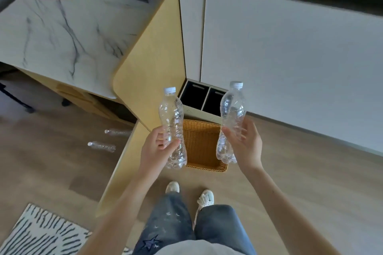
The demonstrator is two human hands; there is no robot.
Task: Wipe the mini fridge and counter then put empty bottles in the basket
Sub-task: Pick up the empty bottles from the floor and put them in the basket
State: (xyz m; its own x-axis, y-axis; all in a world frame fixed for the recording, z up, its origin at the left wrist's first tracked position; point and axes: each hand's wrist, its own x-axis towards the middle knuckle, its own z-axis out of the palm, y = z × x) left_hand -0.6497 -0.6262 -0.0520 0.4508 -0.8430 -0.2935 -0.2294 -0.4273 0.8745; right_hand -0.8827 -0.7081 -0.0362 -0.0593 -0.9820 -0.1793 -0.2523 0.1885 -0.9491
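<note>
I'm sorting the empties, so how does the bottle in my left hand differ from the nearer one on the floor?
The held bottle stands upright, gripped by the left hand; the floor bottle lies on its side, untouched. The held bottle is at the basket; the floor bottle lies beyond the wooden panel, away from the basket. Both are clear plastic, white-capped, seemingly empty.

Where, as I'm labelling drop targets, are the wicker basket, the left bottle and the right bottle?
wicker basket (202,143): head view, on its woven inner floor.
left bottle (172,109): head view, on its clear body above the fingers.
right bottle (233,105): head view, on its clear body below the cap.
</note>
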